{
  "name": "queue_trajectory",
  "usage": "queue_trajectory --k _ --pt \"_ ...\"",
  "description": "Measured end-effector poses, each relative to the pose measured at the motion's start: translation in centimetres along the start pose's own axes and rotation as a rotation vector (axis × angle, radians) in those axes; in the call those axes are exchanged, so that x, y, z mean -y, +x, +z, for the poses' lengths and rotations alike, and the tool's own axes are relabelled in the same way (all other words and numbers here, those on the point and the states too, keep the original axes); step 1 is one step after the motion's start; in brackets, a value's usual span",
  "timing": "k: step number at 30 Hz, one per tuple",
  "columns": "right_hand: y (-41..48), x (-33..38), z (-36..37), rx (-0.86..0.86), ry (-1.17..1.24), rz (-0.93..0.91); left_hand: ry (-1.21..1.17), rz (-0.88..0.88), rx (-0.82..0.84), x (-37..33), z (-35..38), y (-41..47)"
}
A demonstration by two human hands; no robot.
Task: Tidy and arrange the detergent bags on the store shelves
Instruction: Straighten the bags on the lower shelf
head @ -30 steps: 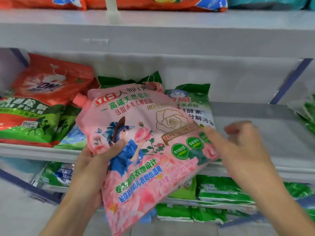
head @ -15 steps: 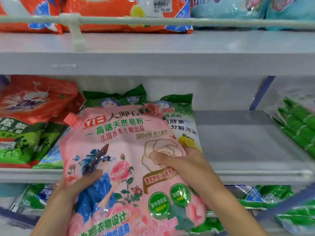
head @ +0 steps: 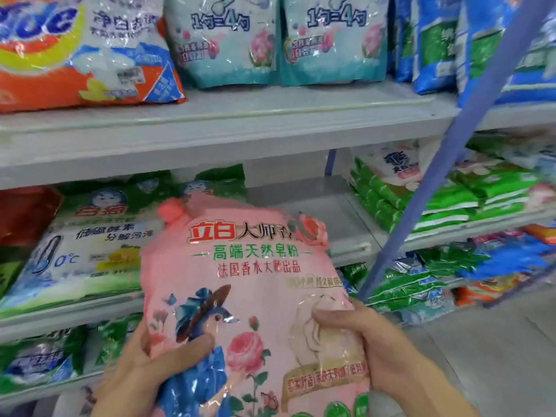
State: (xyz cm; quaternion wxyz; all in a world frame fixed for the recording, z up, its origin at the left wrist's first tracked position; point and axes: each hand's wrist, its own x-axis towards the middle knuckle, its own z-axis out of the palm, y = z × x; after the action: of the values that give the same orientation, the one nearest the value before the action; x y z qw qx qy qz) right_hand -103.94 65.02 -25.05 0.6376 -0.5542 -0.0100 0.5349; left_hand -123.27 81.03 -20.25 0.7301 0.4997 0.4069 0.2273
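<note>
A pink detergent bag (head: 249, 266) with roses, a blue-hatted figure and a pink spout cap at its top left is held upright in front of the middle shelf (head: 346, 233). My left hand (head: 144, 365) grips its lower left edge, thumb across the front. My right hand (head: 358, 341) grips the lower right edge, thumb pressed into the film. Behind the bag, green-and-white detergent bags (head: 90, 245) lean on the middle shelf at the left.
The upper shelf (head: 240, 124) carries an orange bag (head: 75, 49), teal bags (head: 276, 40) and blue bags (head: 436, 40). A blue upright post (head: 445, 164) slants across the right. Green bags (head: 421, 203) are stacked on the right shelf unit. More bags lie on the lower shelves.
The view has swung up and to the right. My right hand moved from the bag's face to its lower right edge, and the pink bag now stands more upright.
</note>
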Motion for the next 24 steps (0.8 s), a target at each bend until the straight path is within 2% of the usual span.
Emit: queue_trajectory --k 4,9,14,24 --pt "-7.5 2.0 -4.8 -0.123 0.008 -0.115 0.033 -0.086 0.163 -0.6 6.9 -3.9" --pt "-16.0 3.2 -11.6 -0.273 0.138 -0.290 0.149 -0.085 0.339 0.0 14.3 -8.1" --pt "-23.5 3.9 -17.8 -0.382 0.165 -0.414 0.200 -0.073 0.496 0.7 22.1 -12.3" --pt "-32.9 6.9 -28.4 -0.547 0.203 -0.528 0.227 -0.130 0.656 3.7 35.4 -16.1"
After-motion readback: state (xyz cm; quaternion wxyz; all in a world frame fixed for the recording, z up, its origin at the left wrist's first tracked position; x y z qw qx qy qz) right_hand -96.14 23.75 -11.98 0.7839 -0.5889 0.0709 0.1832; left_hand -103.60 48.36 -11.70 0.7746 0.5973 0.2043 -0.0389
